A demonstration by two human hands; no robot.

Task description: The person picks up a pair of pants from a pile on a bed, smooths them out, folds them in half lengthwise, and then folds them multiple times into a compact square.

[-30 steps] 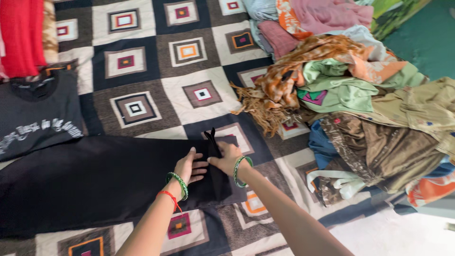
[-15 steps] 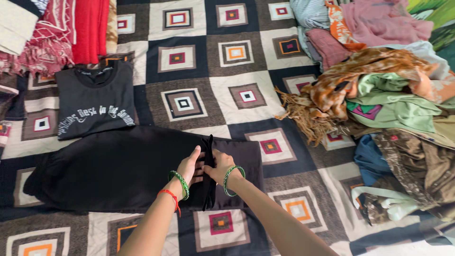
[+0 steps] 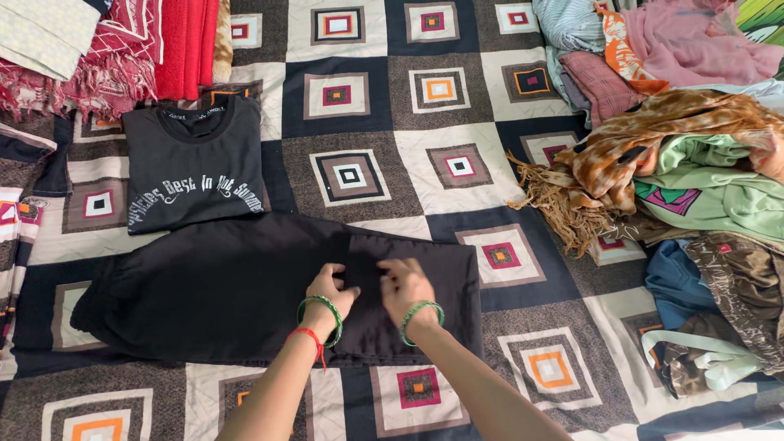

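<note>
Both hands lay flat on a black garment (image 3: 229,294) spread across the lower middle of the frame, on a patchwork quilt (image 3: 367,171) of brown, navy and cream squares. Left hand (image 3: 331,287) pressed palm down on the cloth at lower centre, fingers spread, clutching nothing; it wore a green bangle and a red thread at the wrist. Right hand (image 3: 404,286) sat just beside it to the right, also palm down with fingers splayed, nothing gripped; green bangle on that wrist too. The two hands were near each other but apart, a narrow strip of black cloth between them. The garment ran from the left edge area to right of centre, lying flat, with a fold edge visible just above the hands.

Above it at left centre lay a folded dark t-shirt (image 3: 196,167) with pale lettering, its lower edge touching or just meeting the black garment. Upper left corner held red fabrics (image 3: 175,45), some fringed. Right side of the frame was a heap of loose clothes (image 3: 694,163): pink at top, orange-brown tie-dye scarf with fringe, pale green pieces, brown and blue items lower down. The heap was well apart from the hands.
</note>
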